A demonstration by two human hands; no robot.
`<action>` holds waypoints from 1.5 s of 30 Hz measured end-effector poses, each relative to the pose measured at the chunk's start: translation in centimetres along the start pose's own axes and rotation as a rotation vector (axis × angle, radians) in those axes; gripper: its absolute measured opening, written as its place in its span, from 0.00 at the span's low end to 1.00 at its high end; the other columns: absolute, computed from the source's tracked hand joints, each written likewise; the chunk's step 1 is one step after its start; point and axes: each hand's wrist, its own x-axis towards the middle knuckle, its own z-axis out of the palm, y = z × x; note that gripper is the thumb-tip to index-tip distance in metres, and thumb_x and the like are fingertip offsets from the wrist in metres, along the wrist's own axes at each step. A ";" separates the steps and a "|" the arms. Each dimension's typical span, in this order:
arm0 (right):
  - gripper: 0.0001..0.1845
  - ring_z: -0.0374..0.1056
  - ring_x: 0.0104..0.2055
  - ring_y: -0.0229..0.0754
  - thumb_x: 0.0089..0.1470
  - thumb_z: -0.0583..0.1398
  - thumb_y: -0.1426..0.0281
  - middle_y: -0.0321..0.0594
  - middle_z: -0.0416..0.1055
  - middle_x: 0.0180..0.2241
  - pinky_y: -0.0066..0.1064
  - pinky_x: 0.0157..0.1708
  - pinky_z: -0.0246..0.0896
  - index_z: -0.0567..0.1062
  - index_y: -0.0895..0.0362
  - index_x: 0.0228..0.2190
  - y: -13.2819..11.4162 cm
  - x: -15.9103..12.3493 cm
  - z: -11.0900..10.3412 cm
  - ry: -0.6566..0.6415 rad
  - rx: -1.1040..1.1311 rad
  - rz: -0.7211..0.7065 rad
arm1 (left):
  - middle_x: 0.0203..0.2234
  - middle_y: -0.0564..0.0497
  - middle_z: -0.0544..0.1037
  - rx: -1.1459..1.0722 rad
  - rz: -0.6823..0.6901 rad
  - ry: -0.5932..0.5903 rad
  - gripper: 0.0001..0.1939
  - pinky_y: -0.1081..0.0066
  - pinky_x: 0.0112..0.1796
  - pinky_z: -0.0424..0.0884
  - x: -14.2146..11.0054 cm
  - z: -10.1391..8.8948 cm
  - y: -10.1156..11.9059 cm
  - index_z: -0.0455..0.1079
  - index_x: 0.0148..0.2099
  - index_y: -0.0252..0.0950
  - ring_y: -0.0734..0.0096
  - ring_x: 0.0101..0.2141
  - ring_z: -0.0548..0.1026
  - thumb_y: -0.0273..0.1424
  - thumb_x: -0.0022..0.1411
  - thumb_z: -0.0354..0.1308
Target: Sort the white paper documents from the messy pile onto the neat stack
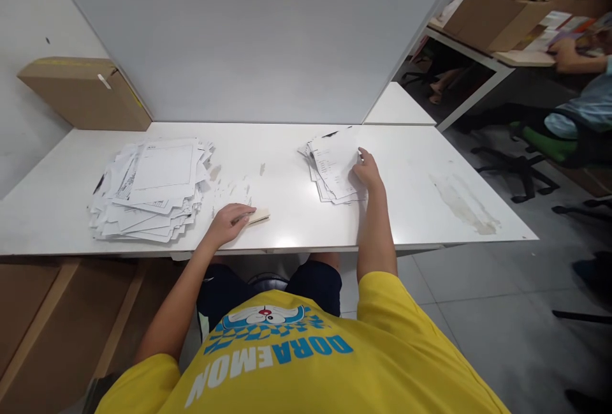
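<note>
My left hand (228, 224) rests near the table's front edge, its fingers closed over a small, flat beige object (259, 215) with a dark line along its lower side; its kind is not clear. My right hand (368, 173) is at the right edge of a small stack of printed papers (335, 168), thumb and fingers gripping the top sheet's edge. Beneath that sheet several others fan out unevenly. A larger, messy pile of papers (162, 171) lies to the left of my left hand, with a mostly blank framed page on top.
A cardboard box (90, 95) stands at the table's back left corner. Behind the white table (287, 229) rises a grey panel (258, 37). On the right, another person's hand (567, 55) is at a second table with cartons (492, 18); office chairs stand below.
</note>
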 end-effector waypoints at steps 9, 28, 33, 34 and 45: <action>0.29 0.55 0.60 0.57 0.52 0.49 0.74 0.56 0.58 0.59 0.51 0.62 0.51 0.70 0.60 0.55 -1.3 -2.1 1.8 0.159 -0.145 0.057 | 0.39 0.46 0.83 0.041 0.024 0.024 0.14 0.63 0.45 0.77 0.0 0.2 0.1 0.77 0.47 0.37 0.64 0.42 0.80 0.35 0.70 0.51; 0.46 0.33 0.73 0.63 0.59 0.48 0.44 0.58 0.37 0.72 0.64 0.66 0.30 0.49 0.61 0.68 -5.1 -9.6 4.1 -0.195 -0.372 -0.037 | 0.37 0.46 0.83 0.098 0.028 0.025 0.14 0.62 0.41 0.77 -0.1 0.3 0.1 0.77 0.46 0.38 0.62 0.39 0.81 0.35 0.70 0.51; 0.45 0.32 0.73 0.63 0.59 0.52 0.47 0.61 0.37 0.71 0.63 0.66 0.24 0.52 0.63 0.67 -4.6 -3.9 4.3 -0.187 -0.281 0.002 | 0.38 0.46 0.83 0.083 -0.022 0.014 0.14 0.61 0.43 0.76 -0.3 1.1 -0.2 0.77 0.47 0.39 0.62 0.39 0.80 0.34 0.70 0.50; 0.45 0.32 0.73 0.63 0.59 0.53 0.47 0.61 0.37 0.71 0.63 0.66 0.23 0.53 0.64 0.66 -4.5 -3.3 4.4 -0.184 -0.265 -0.001 | 0.38 0.46 0.83 0.079 -0.030 0.012 0.14 0.60 0.43 0.76 -0.5 1.2 -0.2 0.77 0.48 0.39 0.62 0.40 0.80 0.34 0.70 0.50; 0.33 0.38 0.74 0.54 0.64 0.47 0.57 0.49 0.47 0.70 0.58 0.69 0.35 0.58 0.54 0.66 -7.1 -6.9 5.9 -0.033 -0.326 -0.389 | 0.53 0.45 0.77 -0.014 -0.207 -0.199 0.22 0.53 0.54 0.70 -0.1 -0.4 0.6 0.68 0.61 0.43 0.56 0.54 0.73 0.41 0.70 0.49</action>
